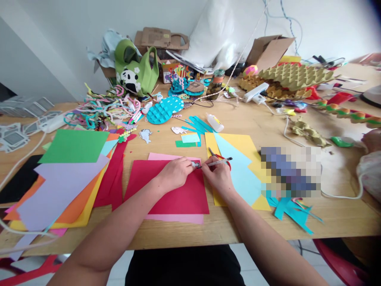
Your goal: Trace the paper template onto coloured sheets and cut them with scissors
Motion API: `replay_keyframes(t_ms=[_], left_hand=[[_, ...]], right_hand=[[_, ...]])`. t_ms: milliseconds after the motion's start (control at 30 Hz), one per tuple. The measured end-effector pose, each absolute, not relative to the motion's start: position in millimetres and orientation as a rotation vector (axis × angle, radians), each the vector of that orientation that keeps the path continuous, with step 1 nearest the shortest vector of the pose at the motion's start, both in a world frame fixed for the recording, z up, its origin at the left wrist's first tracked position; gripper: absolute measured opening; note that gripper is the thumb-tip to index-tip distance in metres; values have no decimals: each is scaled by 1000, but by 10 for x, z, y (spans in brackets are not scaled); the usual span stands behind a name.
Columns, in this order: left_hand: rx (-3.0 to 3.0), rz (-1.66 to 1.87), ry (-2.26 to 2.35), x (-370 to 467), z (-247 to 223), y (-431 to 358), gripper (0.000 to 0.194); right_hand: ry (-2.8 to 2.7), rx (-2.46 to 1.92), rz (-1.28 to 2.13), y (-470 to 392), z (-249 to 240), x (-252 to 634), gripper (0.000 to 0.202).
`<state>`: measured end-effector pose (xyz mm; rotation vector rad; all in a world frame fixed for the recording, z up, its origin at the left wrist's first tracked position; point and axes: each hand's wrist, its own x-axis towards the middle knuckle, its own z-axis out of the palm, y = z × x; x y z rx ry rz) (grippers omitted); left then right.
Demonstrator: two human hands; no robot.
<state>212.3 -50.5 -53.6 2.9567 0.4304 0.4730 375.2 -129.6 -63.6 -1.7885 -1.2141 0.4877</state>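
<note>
My left hand [176,172] rests on a red sheet of paper [172,196], fingers pinched at a small grey-and-white paper cutout [195,164] near the sheet's upper right corner. In my right hand [219,176] is a slim pen [219,161], its tip at the cutout and its dark end pointing right. Scissors with a red-orange handle [229,163] lie just behind that hand, partly hidden by it. Under the red sheet, a pink sheet [175,218] sticks out at top and bottom.
Coloured paper sheets [64,188] are stacked at left; yellow paper [238,139] and light blue paper [248,184] lie at right. Beyond my hands are a glue bottle [214,122], fish cutouts [145,136], pipe cleaners [101,107] and a green bag [138,71]. Blue scraps [293,214] lie at right.
</note>
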Motion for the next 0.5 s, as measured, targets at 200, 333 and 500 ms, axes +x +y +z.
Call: replay_keyframes(t_ms=[200, 333, 500], left_hand=[[2972, 479, 426, 2125, -552, -501, 26], [2973, 482, 428, 2126, -559, -502, 25], [2977, 437, 433, 2125, -538, -508, 24]], right_hand=[[-1213, -1803, 506, -1297, -632, 3744, 15], [-1213, -1789, 510, -1295, -626, 3741, 17], [-1230, -1774, 505, -1295, -620, 3745, 19]])
